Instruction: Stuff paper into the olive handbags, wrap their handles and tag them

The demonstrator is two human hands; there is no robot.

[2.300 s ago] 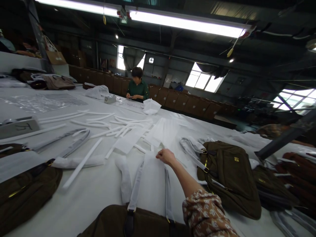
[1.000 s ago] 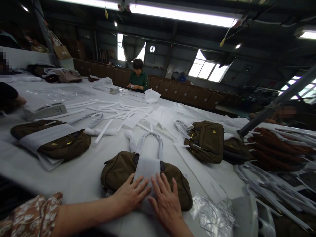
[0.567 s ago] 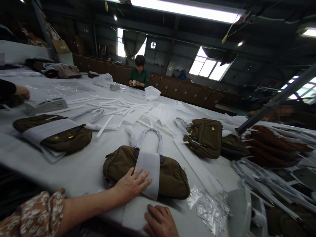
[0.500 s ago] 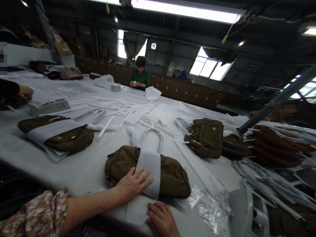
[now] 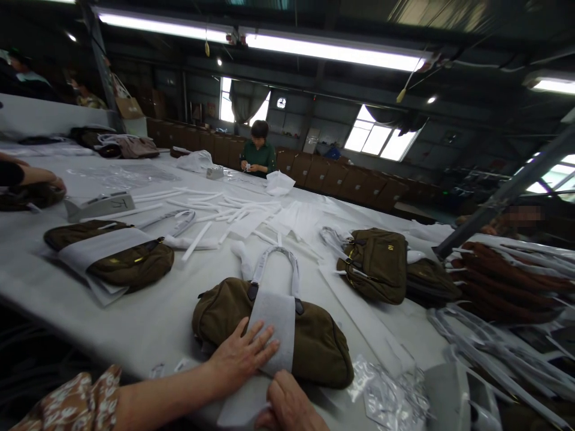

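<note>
An olive-brown handbag [image 5: 321, 344] lies on the white table in front of me, its wrapped handles [image 5: 275, 257] pointing away. Across its middle runs a white foam sheet [image 5: 276, 314], whose loose end hangs toward me past the bag's near edge. My left hand [image 5: 245, 357] lies flat on the bag and the sheet, fingers spread. At the near edge of the bag, my right hand [image 5: 291, 401] has its fingers curled around the sheet's loose end. The fingertips are partly hidden.
Another handbag with a foam band [image 5: 110, 248] lies to the left; more olive bags [image 5: 377, 266] are at right. Foam strips [image 5: 215, 206] cover the table's middle. Clear plastic packets [image 5: 390, 392] and a tape dispenser [image 5: 449, 389] lie at lower right. Co-workers stand around the table.
My right hand has moved up toward the bag's edge and its fingers have curled in on the sheet's end. The left hand stays pressed on the bag. The view has tilted slightly up.
</note>
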